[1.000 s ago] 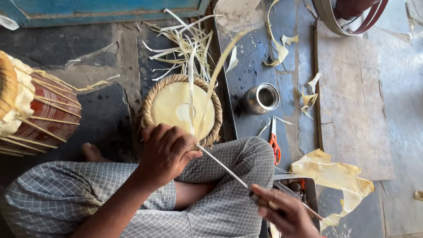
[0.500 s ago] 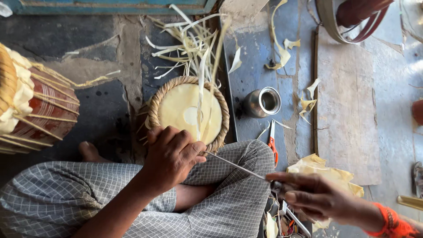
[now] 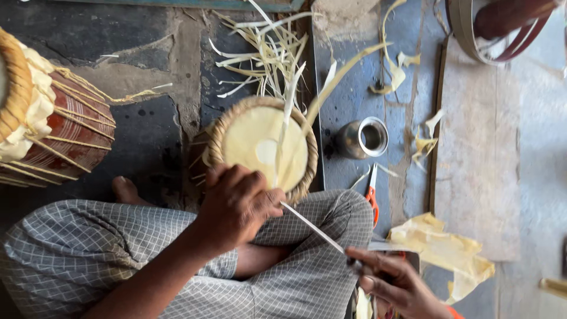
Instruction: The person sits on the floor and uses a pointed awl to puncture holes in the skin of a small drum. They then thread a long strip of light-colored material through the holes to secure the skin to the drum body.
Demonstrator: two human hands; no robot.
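Two drums: a small one (image 3: 260,147) with a pale skin in the middle, a red one (image 3: 53,130) at far left. One steel cup (image 3: 363,137), one pair of orange-handled scissors (image 3: 372,195), two hands, left (image 3: 236,204) and right (image 3: 396,283), one thin strip (image 3: 313,227) between them.

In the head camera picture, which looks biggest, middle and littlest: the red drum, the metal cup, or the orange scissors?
1. Red drum, biggest though partly cut off by the edge.
2. Orange scissors, longer than the cup but thin.
3. Metal cup; close to the scissors, so that order is unsure.
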